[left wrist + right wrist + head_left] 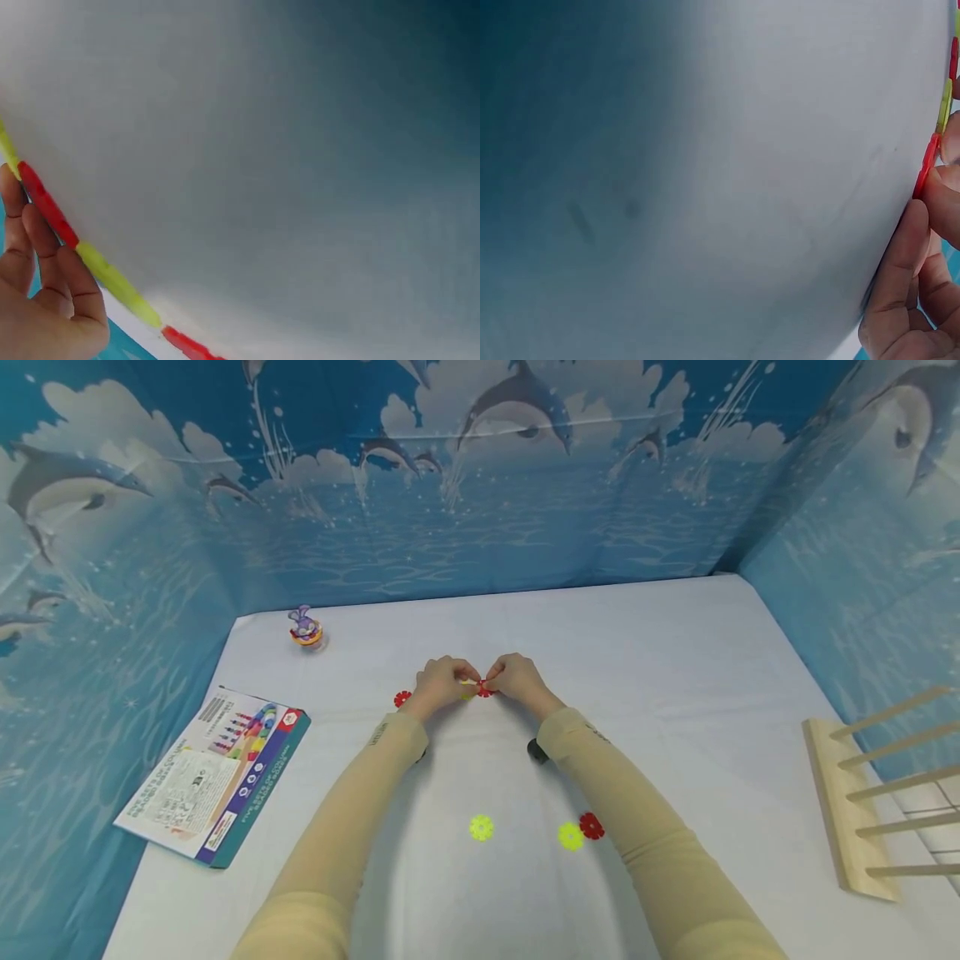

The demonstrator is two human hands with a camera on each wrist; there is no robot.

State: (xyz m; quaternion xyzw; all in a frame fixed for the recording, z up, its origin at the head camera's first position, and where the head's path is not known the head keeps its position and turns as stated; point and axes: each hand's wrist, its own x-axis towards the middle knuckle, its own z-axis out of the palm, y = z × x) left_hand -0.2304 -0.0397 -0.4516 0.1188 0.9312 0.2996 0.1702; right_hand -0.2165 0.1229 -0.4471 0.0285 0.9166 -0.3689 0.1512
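Observation:
Both hands meet over the white table around a row of joined red and yellow flower-shaped discs. My left hand (442, 683) pinches a yellow disc (467, 690), its fingers partly covering it. My right hand (519, 678) grips the red disc (485, 688) at the row's right end between thumb and finger. Another red disc (402, 698) shows beyond the left wrist. Edge-on in the left wrist view, the row passes a red disc (47, 204) and a yellow disc (118, 285) beside the fingers. The right wrist view shows the end red disc (927, 166) at the right fingertips.
Nearer on the table lie two loose yellow discs (482, 827) and a red disc (592, 826). A printed box (217, 772) lies at the left, with a purple rabbit toy (305, 628) behind it. At the right edge is a wooden rack (851, 810) with several pegs.

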